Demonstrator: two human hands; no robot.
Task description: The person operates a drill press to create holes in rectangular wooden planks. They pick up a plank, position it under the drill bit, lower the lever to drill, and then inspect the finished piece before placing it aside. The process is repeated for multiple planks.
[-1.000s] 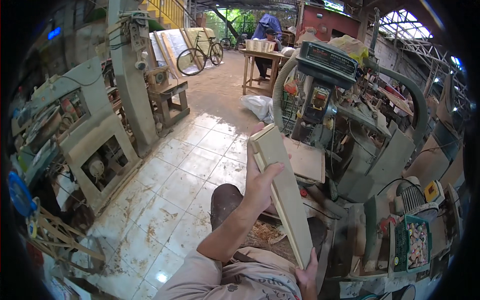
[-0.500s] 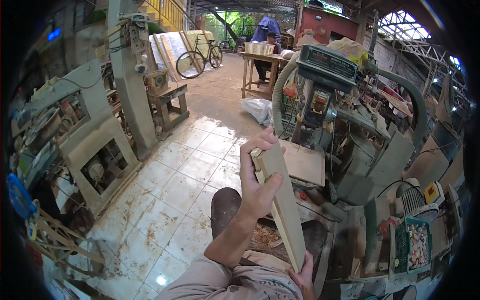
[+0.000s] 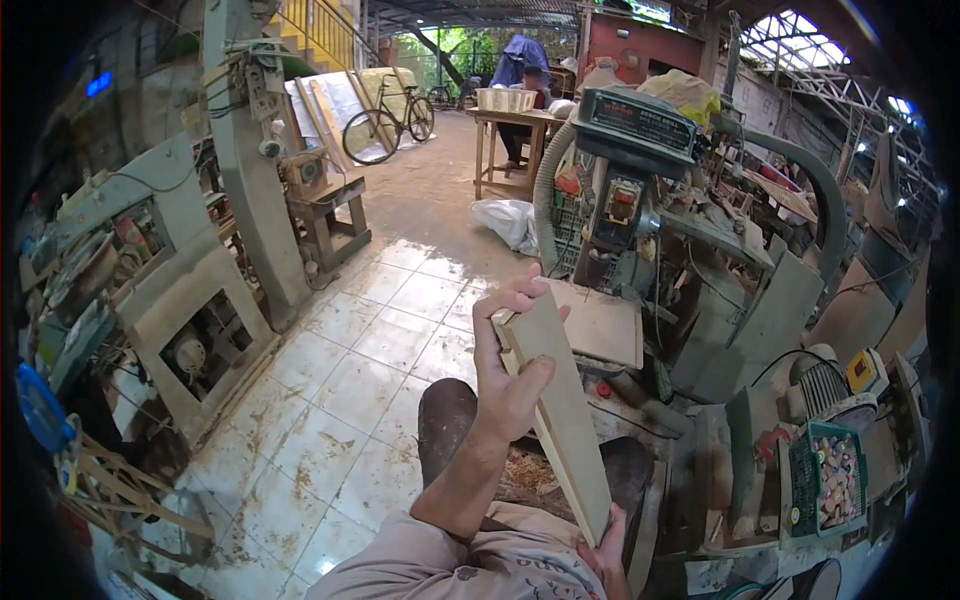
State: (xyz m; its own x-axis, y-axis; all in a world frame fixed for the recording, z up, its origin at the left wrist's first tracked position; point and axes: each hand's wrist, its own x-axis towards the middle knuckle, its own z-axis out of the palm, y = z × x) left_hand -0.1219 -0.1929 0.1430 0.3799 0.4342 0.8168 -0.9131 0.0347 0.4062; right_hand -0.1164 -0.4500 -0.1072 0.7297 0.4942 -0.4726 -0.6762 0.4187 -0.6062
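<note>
I hold a long pale wooden board tilted in front of me, its top end leaning away. My left hand grips the board's upper end, fingers curled over the top edge and thumb on its face. My right hand supports the lower end near my lap; only part of it shows. Below the board are my knee and sawdust on the floor.
A green bench drill machine and a wooden work surface stand just ahead on the right. A band saw and wooden stands are on the left. A person sits at a far table beside a bicycle. Wet floor tiles lie between.
The board's top end has come down and closer to me. My left hand has shifted from the board's side edge to clasp its top end.
</note>
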